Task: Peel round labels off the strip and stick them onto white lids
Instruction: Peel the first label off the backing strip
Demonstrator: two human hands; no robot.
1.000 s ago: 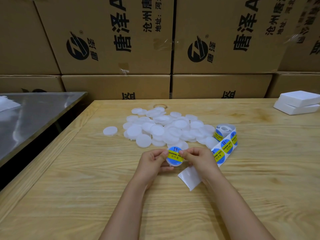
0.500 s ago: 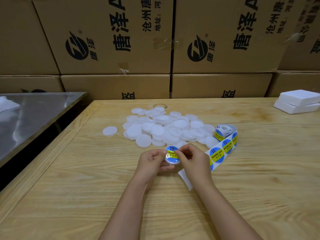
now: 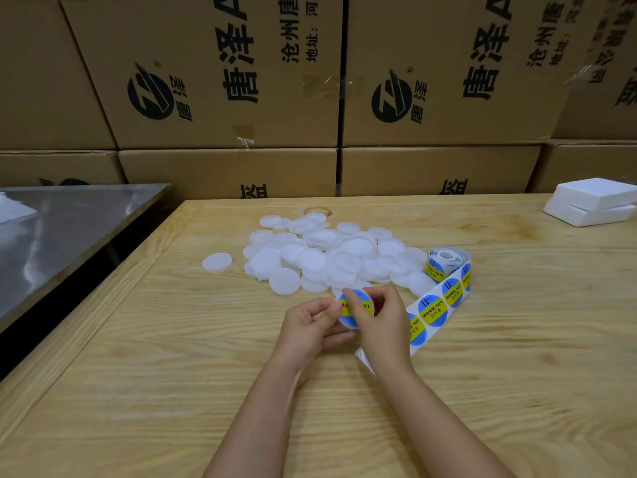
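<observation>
Head view: stray lid and pile are sitting bare. Left hand is gripping held lid near pile; right hand is pinching label onto it. Strip is trailing right, labels remaining. Looking early: 1 going on, most pending.

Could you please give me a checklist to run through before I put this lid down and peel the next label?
1. Firm hold on the labelled lid: ok, left hand and right hand both grip it.
2. Flat, centred label: cannot tell, fingers cover part of it.
3. Labels left on the label strip: ok, several show.
4. Bare lids available: ok, pile of white lids lies just behind the hands.
5. Strip free to pull: not ok, it runs beneath the right hand.
</observation>
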